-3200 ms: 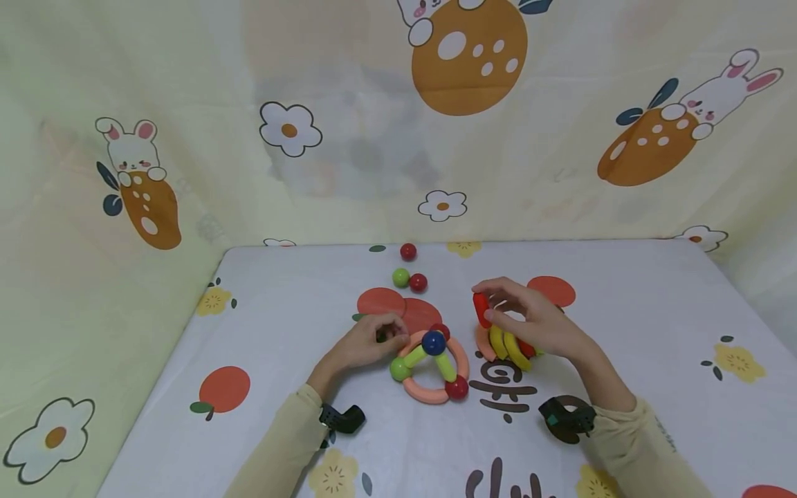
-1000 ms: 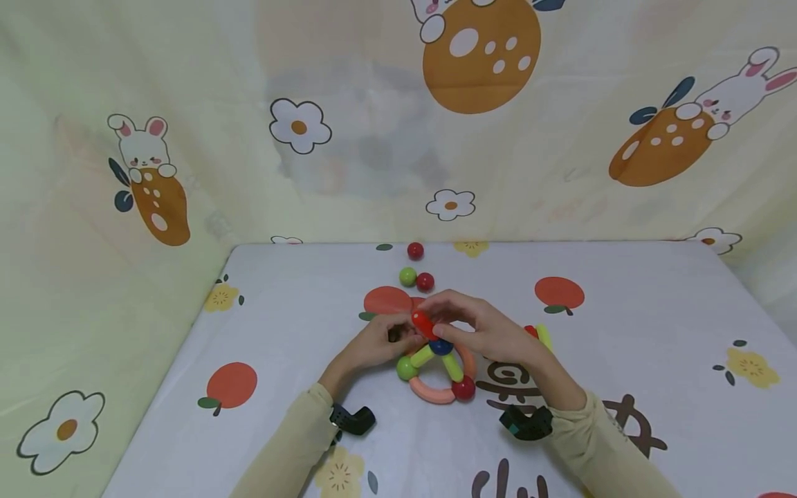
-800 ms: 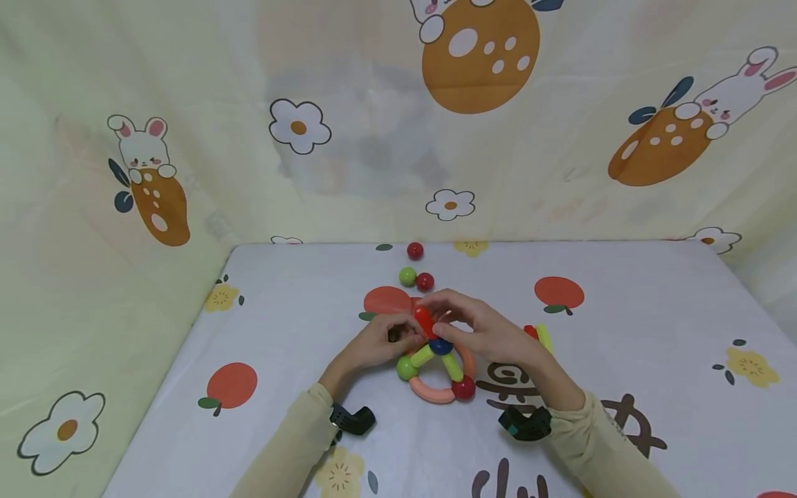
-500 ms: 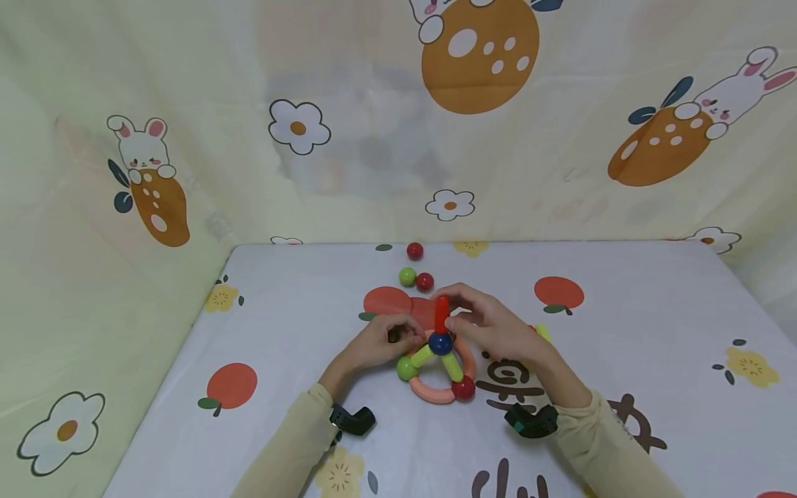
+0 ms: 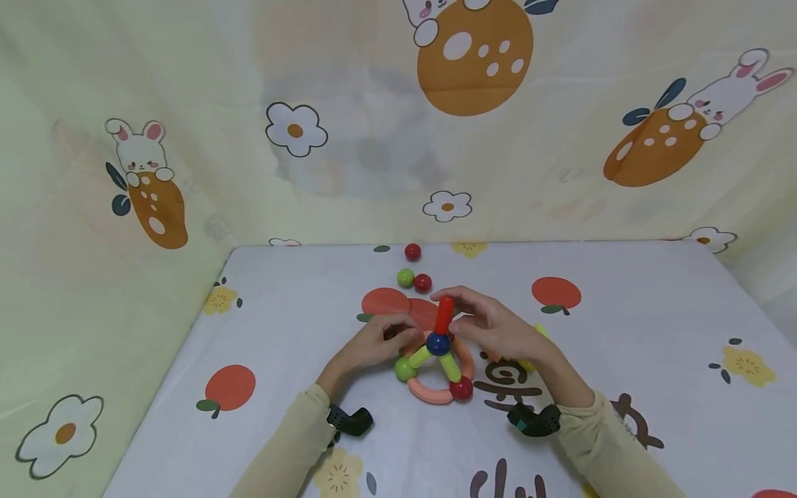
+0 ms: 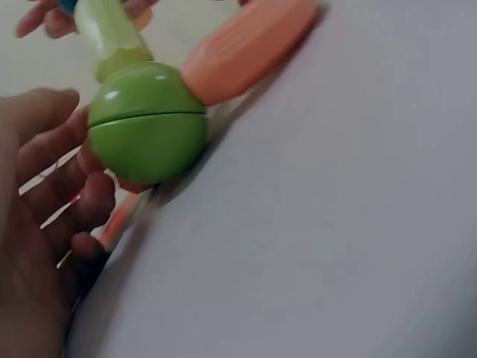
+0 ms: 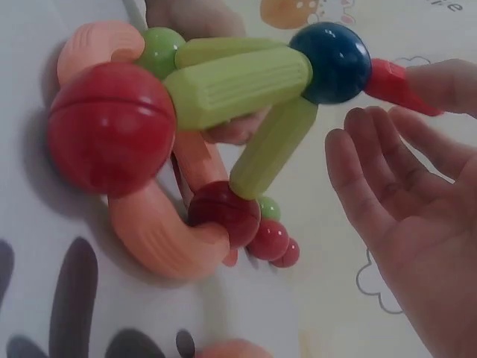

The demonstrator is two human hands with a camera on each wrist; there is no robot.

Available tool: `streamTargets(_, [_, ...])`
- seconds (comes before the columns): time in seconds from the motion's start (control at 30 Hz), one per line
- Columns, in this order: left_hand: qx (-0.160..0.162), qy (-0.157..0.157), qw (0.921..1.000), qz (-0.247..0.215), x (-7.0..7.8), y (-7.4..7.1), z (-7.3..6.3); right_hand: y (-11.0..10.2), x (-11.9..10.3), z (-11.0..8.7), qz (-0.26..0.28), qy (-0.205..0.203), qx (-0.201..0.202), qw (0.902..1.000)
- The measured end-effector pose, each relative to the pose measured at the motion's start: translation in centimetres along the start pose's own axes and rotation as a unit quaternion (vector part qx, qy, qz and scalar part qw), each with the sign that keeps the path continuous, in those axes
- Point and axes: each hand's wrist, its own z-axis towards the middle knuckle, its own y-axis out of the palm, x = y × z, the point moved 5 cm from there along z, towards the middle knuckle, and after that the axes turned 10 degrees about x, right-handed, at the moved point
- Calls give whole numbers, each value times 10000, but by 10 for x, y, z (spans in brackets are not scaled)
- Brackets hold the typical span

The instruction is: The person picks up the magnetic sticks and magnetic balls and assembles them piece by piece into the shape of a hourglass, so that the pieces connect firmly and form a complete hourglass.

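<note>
A person's right hand [image 5: 498, 328] is grasping a red rod [image 5: 444, 316] between thumb and fingers, the rod tilting slightly as it is standing on a blue ball [image 5: 438, 344]. The ball is crowning a toy frame, 3 lime rods [image 7: 235, 86] sloping down from it to a base of curved orange pieces [image 5: 429, 395], where a green corner ball [image 5: 405, 369] and 2 red corner balls [image 5: 461, 389] are sitting. The left hand [image 5: 373, 340] is curving beside the green corner ball, fingers loosely bent; whether it is gripping the frame is impossible to tell. The frame is resting near the middle of a white, fruit-printed table [image 5: 299, 297], between the 2 hands. Beyond it, a loose green ball [image 5: 406, 278] and a loose red ball [image 5: 423, 283] are lying side by side, 1 further red ball [image 5: 413, 252] sitting behind them. A bunny-printed curtain [image 5: 355, 214] is hanging at the back.
</note>
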Motion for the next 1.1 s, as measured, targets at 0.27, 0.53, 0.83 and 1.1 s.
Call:
streamTargets(0.27, [150,243,9981,552,4,-6,4,-29,10,-9,-733,-80,539,9958])
streamTargets(0.53, [-457,306,9835,1721,11,2,16,-71,28,-29,-2326,373,922,9675])
streamTargets(0.83, [-305,-52,9826,1833,19,5,13,-93,38,-44,-2984,813,667,9486])
streamTargets(1.1, [-53,-228,9823,1857,20,-1,2,-97,55,-56,-2962,1466,158,9437])
